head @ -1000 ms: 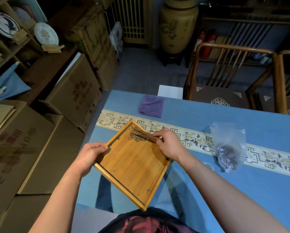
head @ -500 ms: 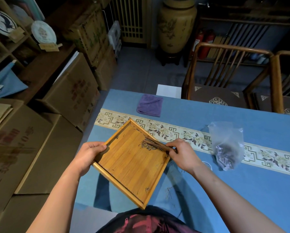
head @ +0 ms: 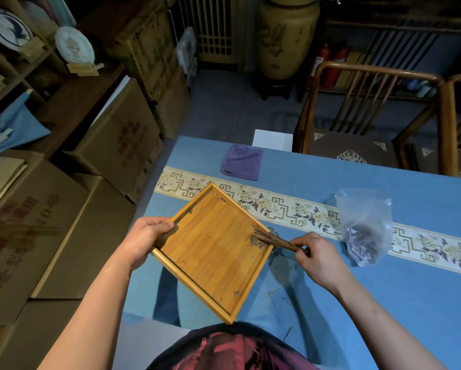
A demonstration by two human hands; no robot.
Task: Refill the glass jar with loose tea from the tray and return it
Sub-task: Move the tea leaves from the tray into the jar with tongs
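Red characters mark the boxes (head: 117, 145) at left, too blurred to read. The left hand (head: 144, 240) grips the tray (head: 210, 252) by its left rim, holding it tilted above the blue table (head: 410, 303). The right hand (head: 318, 256) pinches a wooden scraper (head: 273, 239), whose tip lies in a small heap of tea (head: 257, 241) at the tray's right corner. Just beyond that corner a curved glint shows (probably the jar's rim; the rest is hidden). A bag (head: 364, 225) of dark leaves lies to the right, a purple cloth (head: 242, 162) farther back.
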